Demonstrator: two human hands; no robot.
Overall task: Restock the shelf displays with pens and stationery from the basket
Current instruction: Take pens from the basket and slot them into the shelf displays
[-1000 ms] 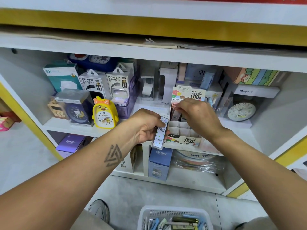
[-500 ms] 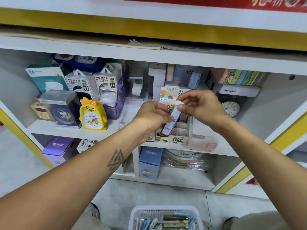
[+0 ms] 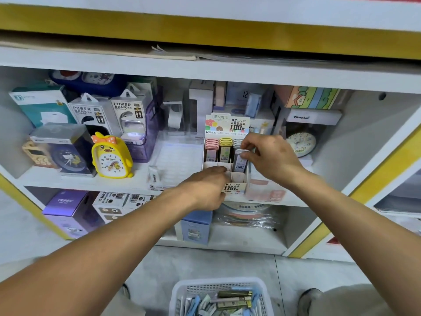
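1. The display box (image 3: 234,179) sits at the front edge of the middle shelf (image 3: 91,182), and everything below is placed from it.
2. The right hand (image 3: 271,156) pinches the top of a grey lead case (image 3: 240,161) between thumb and fingertips; the case stands in the box's right column, its lower end inside the slot.
3. Left of that case, in the same box, stand a yellow case (image 3: 225,150) and a pink case (image 3: 211,151), upright side by side.
4. The left hand (image 3: 205,190) grips the box's front left corner, fingers curled over its rim.
5. Left of the box lies a clear tray (image 3: 175,160), and further left stands a yellow clock (image 3: 111,156).
6. Below the box, on the floor, the basket (image 3: 221,297) holds mixed pens and packets.
7. Right of the box, at the back of the shelf, a round clock (image 3: 300,142) faces out.
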